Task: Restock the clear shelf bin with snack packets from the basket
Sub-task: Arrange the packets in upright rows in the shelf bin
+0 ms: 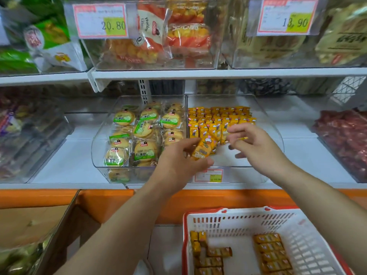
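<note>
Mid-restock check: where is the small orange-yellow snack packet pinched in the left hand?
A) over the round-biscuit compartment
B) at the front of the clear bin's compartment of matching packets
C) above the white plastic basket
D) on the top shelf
B: the left hand pinches the small orange-yellow snack packet right of the divider, over the bare front of the clear plastic shelf bin, before the rows of matching packets.

Left hand (178,162) pinches yellow packet (203,148) over clear bin (248,173); right hand (257,144) beside, fingers relaxed.
</note>
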